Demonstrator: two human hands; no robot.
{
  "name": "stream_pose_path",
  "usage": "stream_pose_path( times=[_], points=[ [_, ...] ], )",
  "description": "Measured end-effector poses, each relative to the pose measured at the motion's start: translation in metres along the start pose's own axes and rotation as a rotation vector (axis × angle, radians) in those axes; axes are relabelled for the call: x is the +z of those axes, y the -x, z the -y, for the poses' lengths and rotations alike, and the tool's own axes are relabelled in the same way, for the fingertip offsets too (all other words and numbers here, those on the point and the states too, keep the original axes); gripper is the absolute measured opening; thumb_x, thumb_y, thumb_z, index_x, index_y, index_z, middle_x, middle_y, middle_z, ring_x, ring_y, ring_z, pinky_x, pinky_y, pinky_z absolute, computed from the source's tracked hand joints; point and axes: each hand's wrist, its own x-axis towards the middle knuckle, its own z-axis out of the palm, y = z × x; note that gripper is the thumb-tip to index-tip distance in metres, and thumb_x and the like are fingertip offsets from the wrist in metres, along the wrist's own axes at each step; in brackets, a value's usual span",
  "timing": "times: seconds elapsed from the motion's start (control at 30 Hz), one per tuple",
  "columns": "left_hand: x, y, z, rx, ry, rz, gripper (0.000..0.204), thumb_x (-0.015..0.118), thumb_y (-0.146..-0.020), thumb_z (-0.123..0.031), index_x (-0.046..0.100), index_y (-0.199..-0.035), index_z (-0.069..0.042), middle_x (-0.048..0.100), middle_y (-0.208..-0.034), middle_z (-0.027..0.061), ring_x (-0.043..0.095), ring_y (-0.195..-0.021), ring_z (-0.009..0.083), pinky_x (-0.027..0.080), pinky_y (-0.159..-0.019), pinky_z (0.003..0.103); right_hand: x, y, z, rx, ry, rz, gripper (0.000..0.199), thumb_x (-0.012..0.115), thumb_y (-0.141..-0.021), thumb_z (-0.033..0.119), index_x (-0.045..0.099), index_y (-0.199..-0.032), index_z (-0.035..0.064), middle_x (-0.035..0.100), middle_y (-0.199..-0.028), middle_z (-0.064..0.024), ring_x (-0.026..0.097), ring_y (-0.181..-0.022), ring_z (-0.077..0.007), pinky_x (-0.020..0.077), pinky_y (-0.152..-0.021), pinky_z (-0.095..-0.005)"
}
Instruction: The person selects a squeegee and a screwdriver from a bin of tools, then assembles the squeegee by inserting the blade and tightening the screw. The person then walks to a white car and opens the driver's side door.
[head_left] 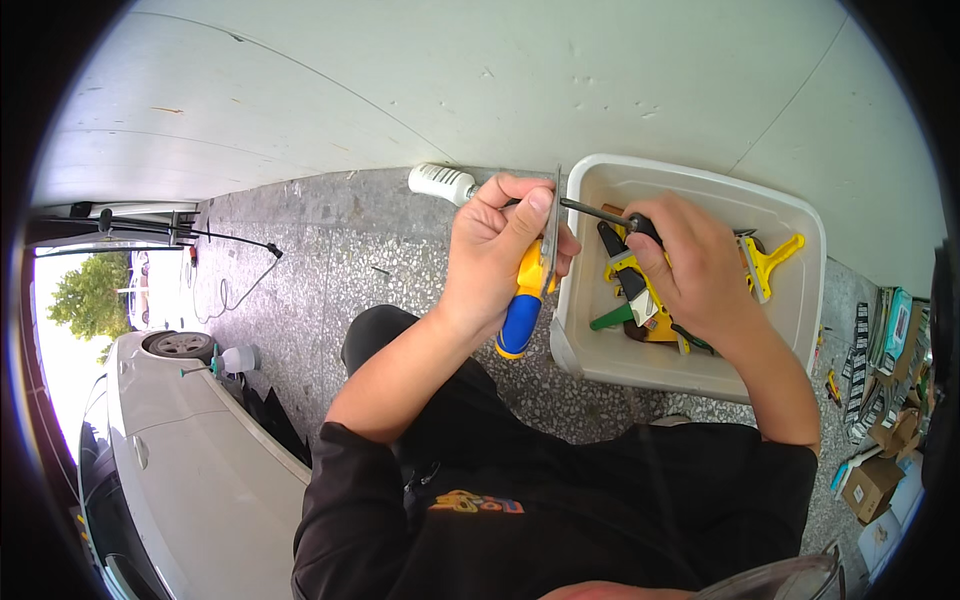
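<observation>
My left hand (500,245) is closed around a flat-bladed hand tool with a blue and yellow handle (519,324). Its metal blade stands nearly edge-on to me, and its exact kind is hard to tell. In my right hand (695,265) is a screwdriver (600,212) with a dark handle. Its thin shaft points left and reaches the blade beside my left fingers; whether the tip touches is unclear. Both hands are raised, the right one over a beige plastic tub (690,175). Inside the tub lie several tools, among them a yellow one (775,262) and a green-handled one (612,318).
A white bottle (440,183) lies by the pale wall (480,80). Cardboard boxes (872,488) and stacked packages are on the right. A white car (200,450) stands at left, with a spray bottle (238,360) near its wheel. A thin cable (225,300) trails on the speckled floor.
</observation>
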Motion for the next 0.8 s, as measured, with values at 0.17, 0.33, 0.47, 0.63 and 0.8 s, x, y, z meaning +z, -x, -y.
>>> stream_pose_path(
  times=[0.17,0.33,0.47,0.63,0.8],
  points=[
    [0.003,-0.004,0.003,-0.061,0.0,-0.126,0.018,0.051,-0.096,-0.025,0.053,-0.105,-0.01,0.06,-0.069,0.0118,0.055,-0.051,0.0161,0.042,-0.042,0.026,-0.003,0.0,-0.005,-0.077,0.144,-0.071,0.025,0.07,-0.077,0.017,0.055,-0.095,0.0064,0.057,-0.075,-0.0077,0.058,-0.061,-0.0257,0.0442,-0.05,-0.0334],
    [-0.008,-0.009,-0.005,0.0,0.1,-0.029,0.042,0.059,-0.09,-0.037,0.047,-0.118,-0.008,0.063,-0.093,0.0176,0.06,-0.064,0.0158,0.047,-0.046,0.025,-0.03,0.001,-0.004,0.173,-0.177,0.152,0.025,0.069,-0.08,0.018,0.056,-0.097,0.0038,0.058,-0.074,-0.0101,0.056,-0.056,-0.0235,0.0438,-0.051,-0.03],
    [-0.009,-0.006,-0.005,0.03,0.024,0.118,0.05,0.062,-0.087,-0.036,0.044,-0.126,-0.01,0.06,-0.098,0.0156,0.054,-0.068,0.0148,0.044,-0.045,0.023,-0.045,0.001,0.018,0.163,-0.359,0.13,0.025,0.068,-0.083,0.019,0.057,-0.098,0.002,0.058,-0.074,-0.0105,0.056,-0.056,-0.0215,0.0428,-0.051,-0.0285],
    [-0.003,-0.003,-0.003,-0.003,0.017,0.137,0.048,0.061,-0.088,-0.035,0.044,-0.125,-0.01,0.056,-0.087,0.0109,0.051,-0.064,0.0119,0.039,-0.041,0.02,-0.047,0.001,0.023,0.037,-0.259,0.064,0.026,0.068,-0.082,0.019,0.058,-0.098,0.0021,0.056,-0.071,-0.0086,0.054,-0.055,-0.0208,0.0412,-0.049,-0.0292],
    [-0.004,-0.004,0.0,0.007,0.028,0.195,0.052,0.065,-0.085,-0.036,0.044,-0.125,-0.01,0.054,-0.085,0.0101,0.051,-0.063,0.011,0.037,-0.041,0.019,-0.042,0.001,0.024,-0.009,-0.207,0.001,0.027,0.07,-0.08,0.023,0.059,-0.097,0.0049,0.054,-0.068,-0.0054,0.052,-0.051,-0.0196,0.0387,-0.044,-0.0301]
  ],
)
